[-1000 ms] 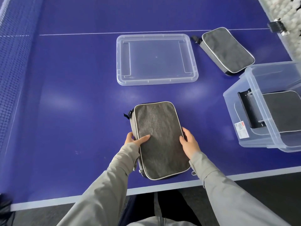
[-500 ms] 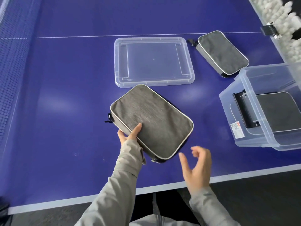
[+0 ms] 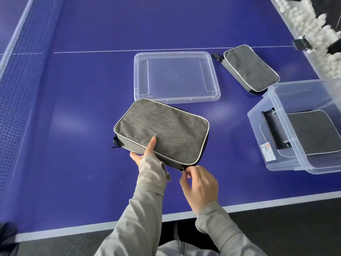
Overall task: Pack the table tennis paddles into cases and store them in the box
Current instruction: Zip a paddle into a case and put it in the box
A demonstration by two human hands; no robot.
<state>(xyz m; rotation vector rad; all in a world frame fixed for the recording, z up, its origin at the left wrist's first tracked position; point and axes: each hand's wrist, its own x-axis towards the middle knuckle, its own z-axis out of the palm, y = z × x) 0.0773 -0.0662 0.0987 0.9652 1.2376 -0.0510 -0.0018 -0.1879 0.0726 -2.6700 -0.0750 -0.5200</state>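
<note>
**Two hands on a grey paddle case**

A net [image 3: 20, 74] runs down the left side of the blue table tennis table [image 3: 73, 126]. Near the middle, a grey paddle case [image 3: 162, 130] with a pale edge lies slanted on the table. The left hand [image 3: 145, 154] holds its near edge, thumb on top and the other fingers tucked under. Just beside it, the right hand [image 3: 199, 185] pinches its fingertips together at the zipper pull [image 3: 182, 169] on the case's near corner.

Behind the case lies a clear plastic lid [image 3: 177, 97], flat on the table. To the right of the lid sits a second grey case [image 3: 251, 69], zipped shut. Further right, a clear plastic box [image 3: 276, 137] stands at the table's edge. A third grey case [image 3: 313, 133] lies inside it. At the far right, lots of white balls [image 3: 302, 21] fill a clear bin.
</note>
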